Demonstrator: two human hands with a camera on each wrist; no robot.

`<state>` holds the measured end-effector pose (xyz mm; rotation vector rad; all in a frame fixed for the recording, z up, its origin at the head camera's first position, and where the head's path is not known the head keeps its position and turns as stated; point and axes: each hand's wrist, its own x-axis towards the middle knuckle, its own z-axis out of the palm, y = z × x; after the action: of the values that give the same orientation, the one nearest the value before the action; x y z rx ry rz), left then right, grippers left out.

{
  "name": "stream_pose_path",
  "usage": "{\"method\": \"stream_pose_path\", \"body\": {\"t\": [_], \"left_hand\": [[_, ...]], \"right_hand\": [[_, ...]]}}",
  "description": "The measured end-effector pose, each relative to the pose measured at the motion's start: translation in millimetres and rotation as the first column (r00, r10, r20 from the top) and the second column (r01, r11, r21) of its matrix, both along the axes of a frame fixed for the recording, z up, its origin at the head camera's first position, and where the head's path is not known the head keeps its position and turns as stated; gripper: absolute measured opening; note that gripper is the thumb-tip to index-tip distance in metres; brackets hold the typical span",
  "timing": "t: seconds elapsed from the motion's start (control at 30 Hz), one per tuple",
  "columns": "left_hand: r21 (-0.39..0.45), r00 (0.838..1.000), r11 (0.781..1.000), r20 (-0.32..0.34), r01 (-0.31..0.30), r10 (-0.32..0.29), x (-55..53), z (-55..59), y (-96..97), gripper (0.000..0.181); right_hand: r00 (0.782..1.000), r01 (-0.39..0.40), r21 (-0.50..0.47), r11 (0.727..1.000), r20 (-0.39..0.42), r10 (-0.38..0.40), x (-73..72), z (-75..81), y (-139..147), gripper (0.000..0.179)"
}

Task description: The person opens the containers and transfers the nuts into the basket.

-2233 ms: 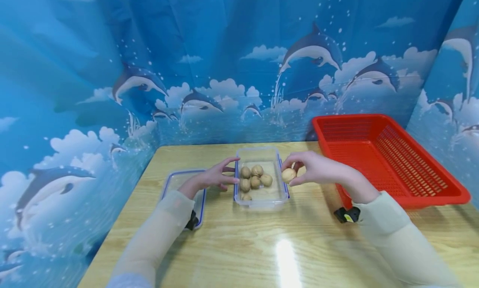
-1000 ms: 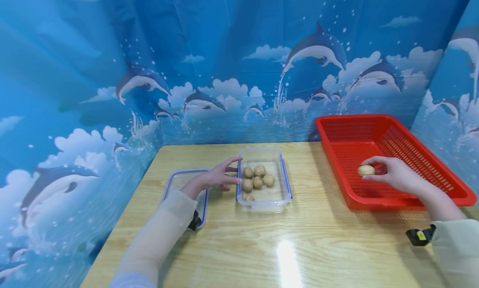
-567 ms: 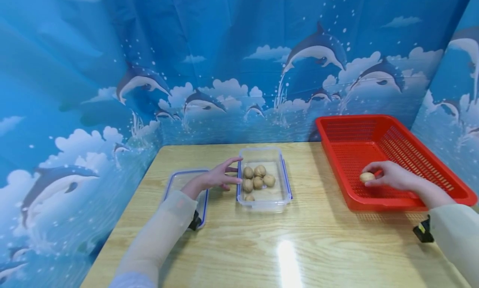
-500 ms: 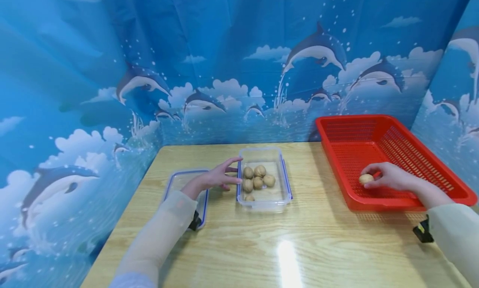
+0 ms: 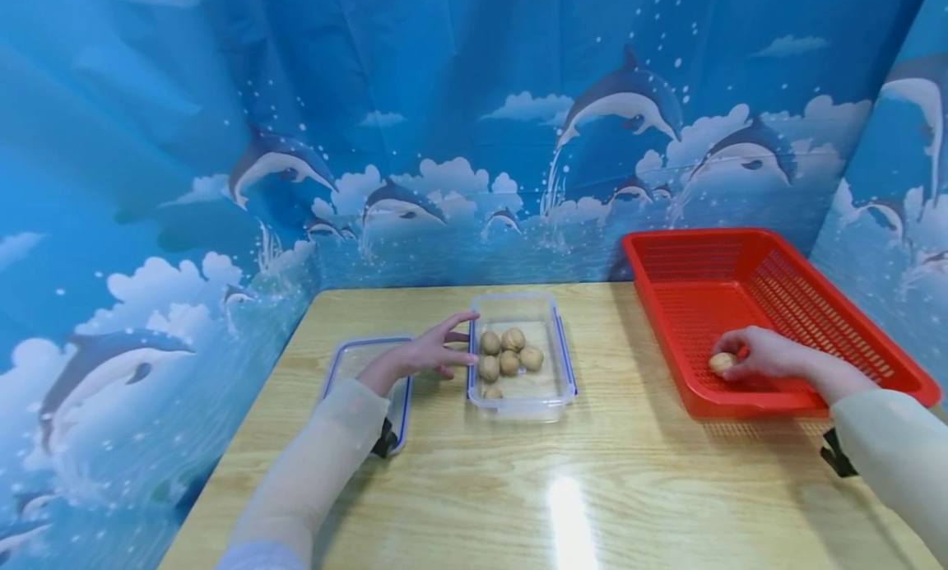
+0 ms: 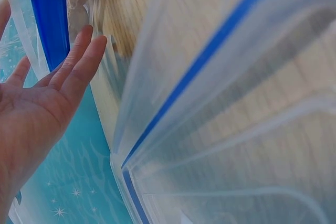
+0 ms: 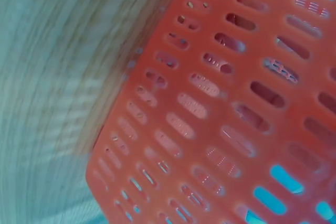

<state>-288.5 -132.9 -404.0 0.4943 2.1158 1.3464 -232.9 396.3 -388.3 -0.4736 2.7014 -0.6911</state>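
In the head view my right hand (image 5: 766, 354) is down inside the red basket (image 5: 670, 371), pinching a walnut (image 5: 722, 363) close to the basket's floor near its left wall. My left hand (image 5: 429, 348) has its fingers spread against the left side of a clear plastic container (image 5: 550, 401) with a blue edge. Several walnuts (image 5: 509, 363) lie in that container, mostly towards its left side. The left wrist view shows the open palm (image 6: 39, 114), fingertips by the container's blue edge (image 6: 50, 19). Basket slots fill the right wrist view, hiding the right hand there.
A clear lid (image 5: 400, 405) with a blue seal lies left of the container, partly under my left forearm. Both containers stand on a wooden table (image 5: 474, 488). A blue dolphin-print curtain (image 5: 444, 126) rises behind and at the sides.
My right hand has carried the walnut from beside the clear container rightward over the red basket, then lowered it towards the basket floor. My left hand has stayed at the container.
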Motion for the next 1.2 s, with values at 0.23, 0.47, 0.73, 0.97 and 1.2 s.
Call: {"method": "stream_pose_path", "body": {"t": [0.23, 0.47, 0.73, 0.97, 1.2], "left_hand": [[0.002, 1.0, 1.0, 0.0, -0.006, 0.006, -0.3, -1.1, 0.6, 0.083], [0.005, 1.0, 1.0, 0.007, -0.006, 0.006, -0.6, -1.8, 0.5, 0.082], [0.007, 1.0, 1.0, -0.001, 0.008, -0.008, -0.1, -0.1, 0.3, 0.083], [0.003, 1.0, 1.0, 0.001, -0.001, 0.001, -0.1, 0.3, 1.2, 0.083], [0.004, 1.0, 1.0, -0.008, 0.01, -0.01, 0.6, 0.9, 0.0, 0.082]], "right_hand": [[1.0, 0.009, -0.005, 1.0, -0.027, -0.009, 0.9, 1.2, 2, 0.045], [0.994, 0.066, -0.019, 0.998, -0.087, -0.067, 9.5, 11.4, 4, 0.052], [0.972, 0.103, -0.081, 0.991, -0.201, -0.118, 23.6, 35.8, -9, 0.049], [0.962, 0.062, -0.168, 0.984, -0.252, -0.103, 28.6, 58.1, -50, 0.049], [0.978, 0.0, -0.257, 0.966, -0.201, -0.054, 25.9, 71.6, -96, 0.048]]}}
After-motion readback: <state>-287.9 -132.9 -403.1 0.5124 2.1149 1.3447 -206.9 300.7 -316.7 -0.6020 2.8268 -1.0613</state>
